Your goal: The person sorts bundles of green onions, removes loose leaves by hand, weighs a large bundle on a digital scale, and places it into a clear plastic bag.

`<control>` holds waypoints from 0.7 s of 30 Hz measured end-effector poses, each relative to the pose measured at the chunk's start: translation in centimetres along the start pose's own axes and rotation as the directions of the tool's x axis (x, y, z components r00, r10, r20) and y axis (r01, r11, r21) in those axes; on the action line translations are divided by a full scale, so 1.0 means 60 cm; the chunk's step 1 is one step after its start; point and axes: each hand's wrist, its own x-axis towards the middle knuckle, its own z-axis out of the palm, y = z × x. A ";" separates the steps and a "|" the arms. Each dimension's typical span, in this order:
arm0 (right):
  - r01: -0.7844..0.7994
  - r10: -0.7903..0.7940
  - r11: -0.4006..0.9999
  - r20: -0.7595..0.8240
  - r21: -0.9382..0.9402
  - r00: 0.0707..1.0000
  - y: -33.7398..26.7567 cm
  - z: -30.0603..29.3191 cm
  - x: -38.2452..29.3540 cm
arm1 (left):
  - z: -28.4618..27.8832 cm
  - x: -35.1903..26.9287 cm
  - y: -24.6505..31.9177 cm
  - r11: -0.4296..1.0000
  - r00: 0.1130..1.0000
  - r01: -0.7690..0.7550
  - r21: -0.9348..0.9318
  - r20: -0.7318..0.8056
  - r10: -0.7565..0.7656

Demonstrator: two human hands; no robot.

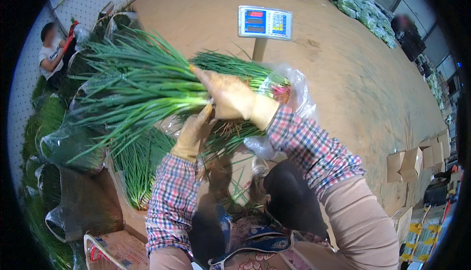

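Note:
My right hand point(232, 95), in a pale yellow glove, grips a large bunch of green onions point(143, 77) near the root end. Long green leaves fan out to the left. From below, my left hand point(193, 135), gloved alike, holds the same bunch with its thumb up by the stems. Stringy roots hang under my right palm. Behind my hands, more green onions point(228, 64) with reddish root ends lie on a clear plastic bag point(300, 89). A digital scale display point(265, 23) with lit red digits stands on a post beyond them. The scale's platform is hidden.
Another pile of green onions point(138, 170) lies at lower left, beside several filled plastic bags point(73, 145). A plastic crate point(114, 251) sits at the bottom left. Cardboard boxes point(410, 163) stand at right. One person point(51, 53) is at far left, another point(408, 38) at far right.

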 end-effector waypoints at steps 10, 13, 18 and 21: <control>-0.234 0.226 0.967 0.084 0.099 0.971 0.224 -0.035 0.029 | 0.040 0.243 -0.009 0.608 0.973 -0.227 0.761 0.154 0.171; -0.201 0.179 0.976 0.222 0.083 0.959 0.306 -0.042 -0.015 | 0.102 0.283 -0.056 0.963 0.971 0.232 -0.133 -0.020 -0.237; -0.628 0.605 0.752 0.590 -0.201 0.535 0.436 0.024 -0.181 | 0.218 0.241 -0.148 0.905 0.969 0.065 0.420 0.190 -0.157; -0.437 0.408 0.900 0.380 -0.011 0.830 0.447 0.048 -0.207 | 0.201 0.251 -0.175 0.649 0.878 -0.476 0.594 0.282 0.386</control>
